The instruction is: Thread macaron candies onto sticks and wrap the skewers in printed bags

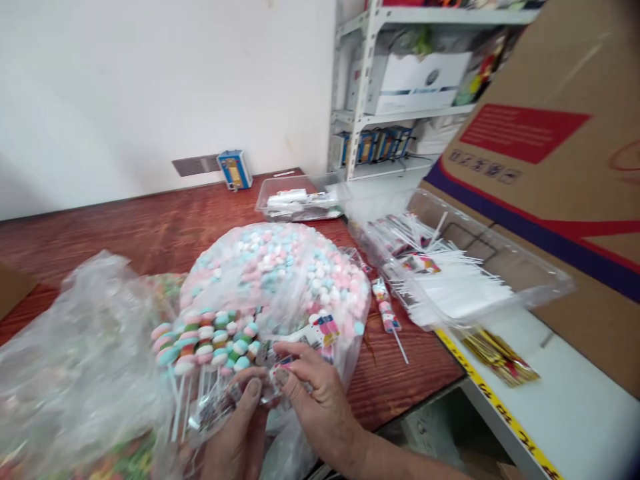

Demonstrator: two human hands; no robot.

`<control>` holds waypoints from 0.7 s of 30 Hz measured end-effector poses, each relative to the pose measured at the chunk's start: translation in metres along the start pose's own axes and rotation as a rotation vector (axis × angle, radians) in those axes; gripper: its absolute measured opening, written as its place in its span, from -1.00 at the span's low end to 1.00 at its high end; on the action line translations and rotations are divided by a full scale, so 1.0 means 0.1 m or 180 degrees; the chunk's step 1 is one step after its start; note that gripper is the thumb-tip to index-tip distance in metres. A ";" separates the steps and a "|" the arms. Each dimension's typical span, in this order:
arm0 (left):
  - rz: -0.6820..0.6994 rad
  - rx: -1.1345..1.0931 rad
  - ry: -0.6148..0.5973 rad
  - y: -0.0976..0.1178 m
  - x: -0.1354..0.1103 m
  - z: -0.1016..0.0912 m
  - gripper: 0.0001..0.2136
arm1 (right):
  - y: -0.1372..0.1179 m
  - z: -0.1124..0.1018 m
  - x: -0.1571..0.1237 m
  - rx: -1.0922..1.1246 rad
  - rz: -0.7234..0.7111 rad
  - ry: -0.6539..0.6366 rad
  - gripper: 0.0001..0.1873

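Observation:
My left hand [243,417] and my right hand [323,400] are close together at the lower middle, thumbs and fingers pinched on a small clear printed wrapper [270,385]. What the wrapper contains is hidden by my fingers. Beside my left hand lie several marshmallow skewers [207,340] on white sticks, in pink, blue, white and green. Behind my hands sits a large clear bag of pastel marshmallows [275,260], with more printed wrappers [320,330] lying on its near side. A wrapped marshmallow stick [386,307] rests on the table to the right.
Crumpled plastic bags [90,333] with coloured candy spread across the left. A clear tray of white sticks [465,280] stands right, before a large cardboard box [550,147]. Another clear container [300,200] sits behind. Gold ties [500,357] lie on the white surface.

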State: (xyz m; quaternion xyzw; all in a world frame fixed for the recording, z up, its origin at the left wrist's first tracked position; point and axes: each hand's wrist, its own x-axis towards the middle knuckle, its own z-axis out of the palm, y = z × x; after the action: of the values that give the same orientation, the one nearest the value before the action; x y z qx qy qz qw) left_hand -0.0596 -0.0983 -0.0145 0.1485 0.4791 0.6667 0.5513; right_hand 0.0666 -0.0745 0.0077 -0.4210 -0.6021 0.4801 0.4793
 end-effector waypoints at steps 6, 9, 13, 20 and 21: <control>0.0079 0.0099 0.0083 0.07 0.12 -0.05 -0.75 | 0.00 0.04 0.01 -0.0154 -0.0222 0.0096 -0.69; 0.0084 -0.0072 0.0183 0.09 0.09 0.00 -0.73 | -0.01 0.02 0.01 -0.0370 -0.0444 -0.0191 -0.80; 0.0174 -0.0326 0.0118 0.16 0.03 0.03 -0.76 | -0.03 -0.05 0.03 -0.0775 -0.0794 -0.0450 -0.85; 0.0659 -0.0680 0.0414 0.66 -0.09 -0.48 -0.71 | -0.04 0.00 0.21 -0.0542 -0.0631 -0.0857 -0.86; 0.0750 -0.0765 0.0504 0.73 -0.12 -0.55 -0.70 | -0.04 0.06 0.25 -0.0535 -0.0548 -0.0954 -0.86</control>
State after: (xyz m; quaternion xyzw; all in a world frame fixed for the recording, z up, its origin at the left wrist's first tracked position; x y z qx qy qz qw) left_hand -0.1386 -0.1299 0.0209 0.0838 0.4172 0.7887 0.4438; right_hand 0.0554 -0.0519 0.0150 -0.3303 -0.7386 0.4426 0.3868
